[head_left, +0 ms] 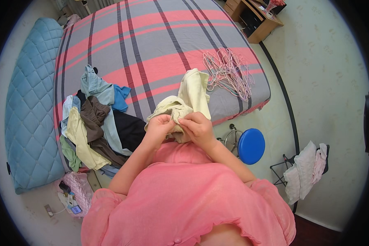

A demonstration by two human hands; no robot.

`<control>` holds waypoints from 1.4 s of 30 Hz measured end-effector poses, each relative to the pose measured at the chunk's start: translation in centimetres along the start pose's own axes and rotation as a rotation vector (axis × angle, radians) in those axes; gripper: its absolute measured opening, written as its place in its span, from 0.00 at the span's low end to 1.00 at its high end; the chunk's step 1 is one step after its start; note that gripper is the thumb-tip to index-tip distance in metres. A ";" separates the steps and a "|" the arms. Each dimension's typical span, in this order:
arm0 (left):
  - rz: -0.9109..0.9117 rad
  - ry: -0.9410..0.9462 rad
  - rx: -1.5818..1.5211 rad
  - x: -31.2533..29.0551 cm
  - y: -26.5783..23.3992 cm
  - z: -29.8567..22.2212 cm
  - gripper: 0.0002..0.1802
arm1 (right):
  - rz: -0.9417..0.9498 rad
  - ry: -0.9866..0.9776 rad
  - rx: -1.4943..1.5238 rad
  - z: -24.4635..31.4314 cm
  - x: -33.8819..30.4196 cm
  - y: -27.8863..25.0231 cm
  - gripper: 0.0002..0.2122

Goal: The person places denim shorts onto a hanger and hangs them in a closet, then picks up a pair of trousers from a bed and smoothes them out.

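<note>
A pair of pale cream trousers (194, 91), as far as the bunched cloth shows, lies over the near edge of the bed in front of my body. My left hand (160, 126) pinches its gathered upper edge. Just to the right, my right hand (197, 127) grips the same edge with bent fingers. Both hands are closed and nearly meet at the fold between them. What lies under the fingertips is hidden. To the left of my hands is a heap of clothes (95, 112) in blue, brown, yellow, black and green.
A tangle of pink and white wire hangers (229, 74) lies on the striped bedspread (151, 37). A blue round stool (251, 146) stands right of the bed. Beyond it, a black folding rack (279, 172) carries white and pink cloth. A quilted blue headboard (33, 106) borders the left side.
</note>
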State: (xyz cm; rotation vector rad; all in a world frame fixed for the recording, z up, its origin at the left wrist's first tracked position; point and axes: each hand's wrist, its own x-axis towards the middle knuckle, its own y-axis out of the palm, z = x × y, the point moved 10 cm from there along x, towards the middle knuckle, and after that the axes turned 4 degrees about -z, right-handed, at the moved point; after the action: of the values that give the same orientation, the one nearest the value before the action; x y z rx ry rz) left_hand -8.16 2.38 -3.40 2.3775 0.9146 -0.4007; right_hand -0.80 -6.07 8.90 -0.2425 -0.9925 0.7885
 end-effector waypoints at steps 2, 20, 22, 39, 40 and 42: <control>0.063 -0.030 -0.022 -0.5 0.9 -1.1 0.06 | 0.055 -0.027 -0.054 0.4 0.0 0.2 0.08; 0.019 0.066 0.108 1.1 0.4 -0.5 0.06 | 0.037 -0.042 -0.135 0.8 -0.6 0.4 0.09; 0.036 0.071 0.091 1.0 0.5 -0.2 0.06 | 0.015 -0.022 -0.110 0.6 -0.8 0.2 0.08; 0.060 0.133 0.111 1.1 1.7 0.6 0.10 | 0.034 0.354 0.080 -3.7 -1.5 0.2 0.08; 0.066 0.078 0.132 1.3 1.4 1.3 0.09 | 0.034 0.317 0.037 -3.5 -1.5 0.2 0.07; 0.071 0.022 0.154 1.5 1.0 2.1 0.09 | 0.034 0.281 -0.005 -3.4 -1.6 0.3 0.07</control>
State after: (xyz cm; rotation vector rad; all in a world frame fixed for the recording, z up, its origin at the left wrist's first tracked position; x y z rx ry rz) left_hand -6.55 1.33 -5.40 2.5512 0.8338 -0.4317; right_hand 1.37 -6.45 5.82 -0.3650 -0.7264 0.7595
